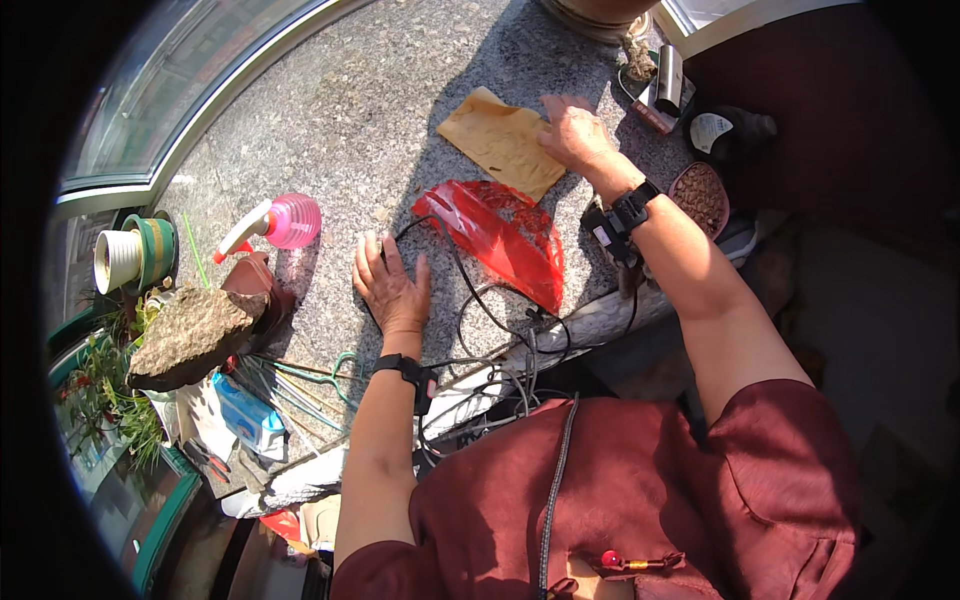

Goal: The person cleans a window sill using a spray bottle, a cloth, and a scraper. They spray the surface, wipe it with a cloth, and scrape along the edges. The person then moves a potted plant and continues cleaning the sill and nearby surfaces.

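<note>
My left hand (pixel 393 289) lies palm down with fingers spread on the speckled granite countertop (pixel 315 112), and it holds nothing. A black cable passes by its fingertips. My right hand (pixel 577 136) is at the right edge of a creased tan sheet (pixel 499 142), cloth or paper. Its thumb overlaps the sheet's edge, apart from the other fingers; no grip shows. Between the hands, a crumpled red translucent plastic bag (pixel 502 240) lies just in front of the sheet. Each wrist wears a black strapped device.
A pink spray bottle (pixel 294 221), a rough stone (pixel 199 334), plant pots (pixel 154 251), green hangers (pixel 330 375) and a blue packet (pixel 244 412) are at left. A dark bottle (pixel 724 133), a metal cylinder (pixel 669 79) and a pink bowl (pixel 699 199) of brown pieces stand right. Cables (pixel 517 382) tangle along the front edge.
</note>
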Motion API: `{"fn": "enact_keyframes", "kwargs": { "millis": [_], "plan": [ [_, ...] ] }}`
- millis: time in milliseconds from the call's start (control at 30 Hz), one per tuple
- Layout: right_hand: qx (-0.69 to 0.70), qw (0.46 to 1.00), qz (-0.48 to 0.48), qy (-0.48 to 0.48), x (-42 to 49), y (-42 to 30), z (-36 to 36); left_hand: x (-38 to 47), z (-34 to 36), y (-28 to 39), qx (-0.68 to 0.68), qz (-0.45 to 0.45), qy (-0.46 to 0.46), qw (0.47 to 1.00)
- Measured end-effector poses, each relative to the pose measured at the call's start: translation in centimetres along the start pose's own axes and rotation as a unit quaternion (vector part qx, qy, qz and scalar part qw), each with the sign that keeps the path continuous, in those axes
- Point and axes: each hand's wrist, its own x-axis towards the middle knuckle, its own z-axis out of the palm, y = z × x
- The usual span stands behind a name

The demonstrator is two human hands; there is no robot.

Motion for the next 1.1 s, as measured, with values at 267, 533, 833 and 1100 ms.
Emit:
{"fn": "enact_keyframes", "kwargs": {
  "millis": [267,533,833,1100],
  "plan": [
    [0.087,0.986,0.145,0.0,-0.6,-0.7,-2.8,-0.2,0.0,0.0,-0.003,-0.007,-0.01,1.0],
    [0.278,0.917,0.253,-0.134,-9.2,-3.1,-5.3,0.0,0.1,0.0,-0.002,-0.005,-0.004,1.0],
    [0.135,0.952,0.257,-0.097,-15.3,-8.1,0.9,-0.3,0.8,-0.3,0.027,0.022,0.029,0.999],
    [0.223,0.94,0.245,0.08,-17.4,-7.9,-0.5,-0.2,0.9,-0.5,0.043,0.027,0.003,0.999]
  ]
}}
